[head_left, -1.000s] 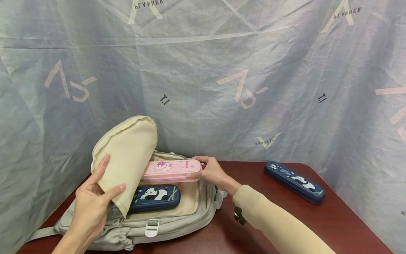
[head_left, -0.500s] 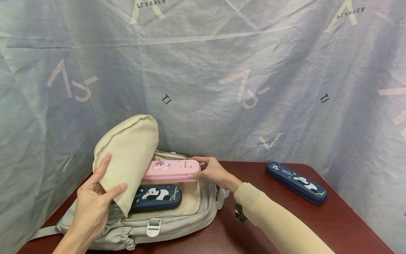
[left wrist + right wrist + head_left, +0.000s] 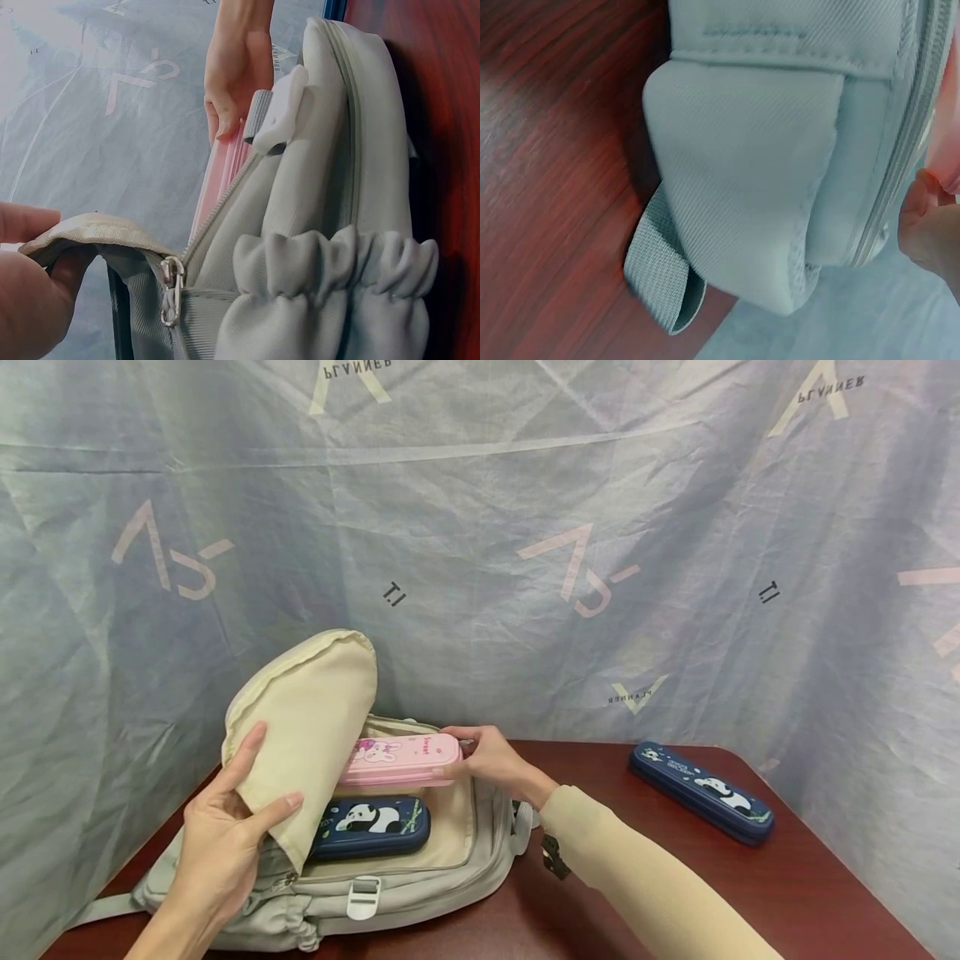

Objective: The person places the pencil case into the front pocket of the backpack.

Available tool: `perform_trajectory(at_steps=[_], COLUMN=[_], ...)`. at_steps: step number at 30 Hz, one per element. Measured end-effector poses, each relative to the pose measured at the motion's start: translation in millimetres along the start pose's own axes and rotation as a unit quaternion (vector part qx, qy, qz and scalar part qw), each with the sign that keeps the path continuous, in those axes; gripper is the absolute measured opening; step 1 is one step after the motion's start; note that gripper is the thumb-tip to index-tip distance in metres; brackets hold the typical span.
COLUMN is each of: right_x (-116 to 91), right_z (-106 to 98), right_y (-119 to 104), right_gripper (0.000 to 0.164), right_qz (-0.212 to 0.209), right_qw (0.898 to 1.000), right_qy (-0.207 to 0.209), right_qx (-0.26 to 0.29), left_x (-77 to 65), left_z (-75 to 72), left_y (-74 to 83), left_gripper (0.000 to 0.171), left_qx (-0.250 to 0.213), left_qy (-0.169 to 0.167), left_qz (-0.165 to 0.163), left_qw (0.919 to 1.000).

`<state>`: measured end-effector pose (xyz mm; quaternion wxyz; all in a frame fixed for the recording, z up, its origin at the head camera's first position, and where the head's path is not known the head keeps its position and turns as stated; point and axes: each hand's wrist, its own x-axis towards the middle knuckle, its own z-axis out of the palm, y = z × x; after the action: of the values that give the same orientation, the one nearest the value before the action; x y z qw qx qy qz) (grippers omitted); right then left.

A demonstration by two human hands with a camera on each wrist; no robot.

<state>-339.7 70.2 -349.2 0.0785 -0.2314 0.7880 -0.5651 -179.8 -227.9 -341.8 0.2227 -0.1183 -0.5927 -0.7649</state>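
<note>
At eight o'clock in the head view, your left hand (image 3: 217, 847) pinches the lifted flap (image 3: 311, 718) of the backpack (image 3: 420, 902). Inside, at seven, lies a blue panda case (image 3: 386, 831), partly behind the flap. Just beyond, over the opening, your right hand (image 3: 495, 764) clamps the three-o'clock end of the pink case (image 3: 408, 764). Another blue case (image 3: 701, 793) rests on the table (image 3: 622, 827) at four.

I could pass between the right sleeve (image 3: 637, 864) and the navy panda case (image 3: 701, 792) on the bench (image 3: 795, 893). The raised flap (image 3: 315, 710) screens the left of the backpack (image 3: 427, 902), and behind everything the curtain (image 3: 480, 643) blocks my way.
</note>
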Motion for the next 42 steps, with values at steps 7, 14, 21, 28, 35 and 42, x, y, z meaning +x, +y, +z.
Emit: perform_trajectory(at_steps=[7,14,21,28,35,42], right_x=[5.2,8.5,11.3,13.5,15.7,18.0], right_z=[8.8,13.9,21.5,26.4,30.1,34.6], right_y=[-0.6,-1.9,-2.6,-4.9,-6.9,-6.9], right_gripper=[0.072,0.068,0.068,0.073,0.076,0.074], right_qz=[-0.004,-0.011,-0.014,-0.001,0.011,0.001], right_qw=[1.0,1.0,1.0,1.0,1.0,1.0], right_qy=[0.002,-0.001,-0.007,-0.003,-0.003,-0.006], right_qx=[0.001,-0.001,0.002,0.002,-0.017,-0.01], left_x=[-1.7,-2.1,-2.0,-1.5,-1.5,-0.9], left_z=[1.0,1.2,1.3,2.5,3.6,4.5], left_y=[0.4,-0.6,-0.5,-1.1,-2.2,-2.6], left_gripper=[0.093,0.093,0.092,0.091,0.091,0.092], left_qx=[-0.007,0.0,0.007,0.006,-0.005,0.0], left_qy=[-0.004,-0.006,-0.008,-0.018,-0.032,-0.037], left_qz=[0.009,0.009,0.011,0.016,0.023,0.026], left_qw=[0.9999,0.9999,0.9999,0.9997,0.9992,0.999])
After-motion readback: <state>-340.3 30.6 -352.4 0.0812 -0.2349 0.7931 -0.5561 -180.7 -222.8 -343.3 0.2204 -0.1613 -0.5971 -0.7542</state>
